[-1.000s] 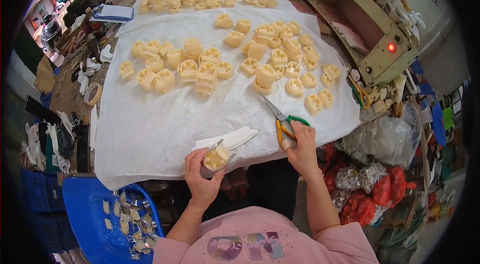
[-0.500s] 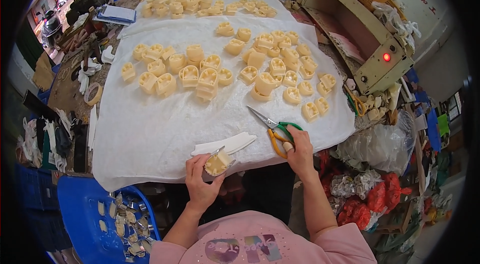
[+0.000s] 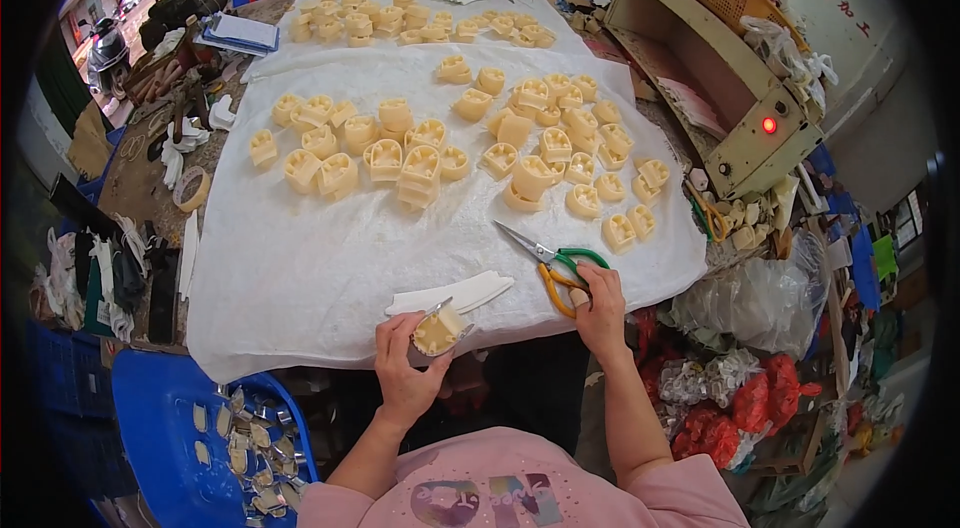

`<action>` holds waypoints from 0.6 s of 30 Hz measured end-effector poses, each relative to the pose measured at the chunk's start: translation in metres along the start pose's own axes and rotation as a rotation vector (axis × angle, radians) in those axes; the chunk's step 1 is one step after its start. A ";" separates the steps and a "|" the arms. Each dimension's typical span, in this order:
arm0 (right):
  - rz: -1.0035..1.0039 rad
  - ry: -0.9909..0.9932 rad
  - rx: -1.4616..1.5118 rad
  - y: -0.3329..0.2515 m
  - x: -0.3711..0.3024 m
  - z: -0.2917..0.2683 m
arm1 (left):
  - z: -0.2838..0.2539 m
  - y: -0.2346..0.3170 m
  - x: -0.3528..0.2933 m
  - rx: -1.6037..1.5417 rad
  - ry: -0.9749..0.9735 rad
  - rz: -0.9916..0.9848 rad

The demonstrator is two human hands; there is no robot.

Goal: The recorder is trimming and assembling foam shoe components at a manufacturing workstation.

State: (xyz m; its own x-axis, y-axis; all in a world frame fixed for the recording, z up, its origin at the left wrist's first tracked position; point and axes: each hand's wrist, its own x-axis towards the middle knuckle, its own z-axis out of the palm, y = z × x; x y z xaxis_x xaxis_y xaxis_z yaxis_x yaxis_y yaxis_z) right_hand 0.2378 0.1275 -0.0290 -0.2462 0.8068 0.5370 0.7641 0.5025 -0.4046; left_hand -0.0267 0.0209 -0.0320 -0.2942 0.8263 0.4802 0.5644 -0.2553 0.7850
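Scissors (image 3: 546,255) gripped in the right hand (image 3: 601,318) have been shifted leftward, seemingly readied near the left hand's (image 3: 407,373) pinched piece (image 3: 436,333).

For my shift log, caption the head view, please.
Left hand holding a cream molded piece, right hand on green-and-orange scissors, at a white sheet's edge.

Left hand (image 3: 410,376) had a cream piece (image 3: 437,333), right hand (image 3: 602,315) had the scissors (image 3: 544,254), loads more pieces (image 3: 419,178) sat on the cloth (image 3: 300,273), blue tub (image 3: 150,408) down left.
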 end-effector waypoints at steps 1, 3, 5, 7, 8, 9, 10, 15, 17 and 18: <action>0.001 -0.002 0.004 0.000 0.000 0.000 | 0.000 0.000 0.000 -0.004 0.011 -0.005; 0.001 -0.004 0.007 -0.002 0.001 -0.001 | 0.001 0.001 0.002 -0.005 0.006 -0.007; 0.032 -0.003 0.041 -0.004 0.002 -0.002 | 0.001 0.002 0.002 -0.008 0.003 -0.008; 0.026 -0.003 0.035 -0.003 0.001 0.000 | 0.000 -0.001 0.003 -0.005 0.008 -0.003; 0.021 -0.004 0.031 -0.003 0.001 0.001 | 0.001 -0.001 0.003 -0.005 0.010 -0.002; 0.020 -0.004 0.031 -0.003 0.001 0.002 | 0.000 -0.001 0.002 -0.011 0.010 -0.014; 0.019 0.000 0.031 -0.003 0.001 0.002 | 0.000 -0.001 0.002 -0.015 0.010 -0.026; -0.007 0.001 -0.001 -0.002 0.000 0.000 | 0.000 0.001 0.002 -0.015 0.004 -0.020; -0.015 0.007 -0.011 -0.001 -0.001 -0.001 | -0.002 0.001 0.002 -0.012 -0.004 -0.012; -0.022 0.009 -0.009 -0.001 -0.001 0.000 | -0.001 0.002 0.002 -0.014 0.013 -0.023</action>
State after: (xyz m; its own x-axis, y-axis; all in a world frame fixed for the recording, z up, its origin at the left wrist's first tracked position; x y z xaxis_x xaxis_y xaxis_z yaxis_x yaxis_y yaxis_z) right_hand 0.2371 0.1262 -0.0285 -0.2581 0.7926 0.5524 0.7637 0.5175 -0.3858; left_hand -0.0268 0.0216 -0.0289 -0.3171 0.8252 0.4674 0.5470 -0.2434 0.8009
